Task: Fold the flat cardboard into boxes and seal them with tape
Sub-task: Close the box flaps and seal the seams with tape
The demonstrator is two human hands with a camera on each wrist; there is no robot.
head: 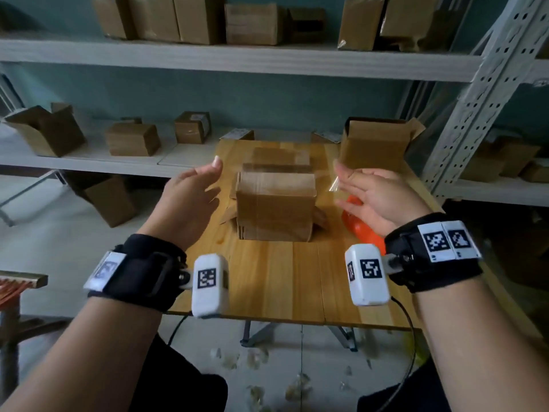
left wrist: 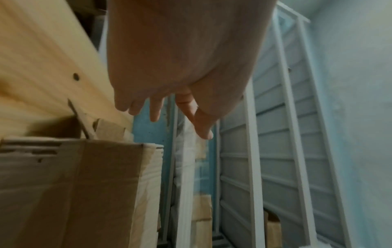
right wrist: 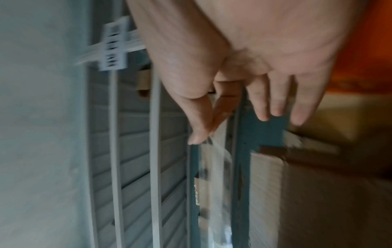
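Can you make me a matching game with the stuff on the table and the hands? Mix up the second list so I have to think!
Things:
1. folded box
2. orange tape dispenser
3. open box
4. left hand

Clues:
A. at the far right corner of the table, top flaps up
B. partly hidden under the right hand
C. in the middle of the table, between both hands
D. open, to the left of the folded box, not touching it

Pairs: 1-C, 2-B, 3-A, 4-D

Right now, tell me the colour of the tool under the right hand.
Orange tool; head view shows it best.
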